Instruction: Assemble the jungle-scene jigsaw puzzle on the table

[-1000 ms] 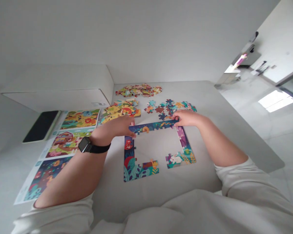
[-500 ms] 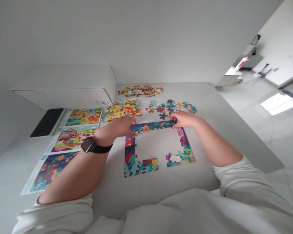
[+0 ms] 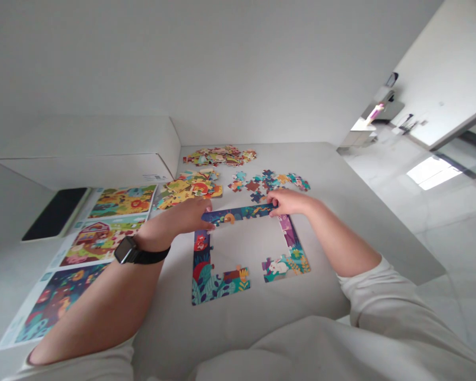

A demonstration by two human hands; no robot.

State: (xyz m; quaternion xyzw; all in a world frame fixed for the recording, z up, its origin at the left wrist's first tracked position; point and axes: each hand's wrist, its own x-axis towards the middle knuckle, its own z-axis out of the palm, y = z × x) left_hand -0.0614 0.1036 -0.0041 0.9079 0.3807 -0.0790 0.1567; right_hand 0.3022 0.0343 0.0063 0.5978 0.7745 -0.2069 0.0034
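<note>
A jigsaw puzzle border (image 3: 201, 259) lies on the table as a hollow rectangle, with a gap in its near side. Its dark blue top strip runs between my two hands. My left hand (image 3: 192, 216), with a black watch on the wrist, grips the upper left corner, thumb on the inner side. At the upper right corner, my right hand (image 3: 287, 202) pinches the strip, its fingers partly hiding the pieces. A white rabbit (image 3: 277, 266) shows on the lower right section. Loose blue and orange puzzle pieces (image 3: 253, 186) lie just beyond the strip.
Yellow puzzle pieces (image 3: 190, 189) and a reddish pile (image 3: 218, 156) lie farther back. On the left are a sheet of printed pictures (image 3: 81, 243), a dark-screened phone (image 3: 55, 214) and a white box (image 3: 83, 169). A wall closes off the table's far side.
The camera view has shifted, so everything sits a little further left and lower. Both hands stay at the same corners of the border, which looks unchanged.
</note>
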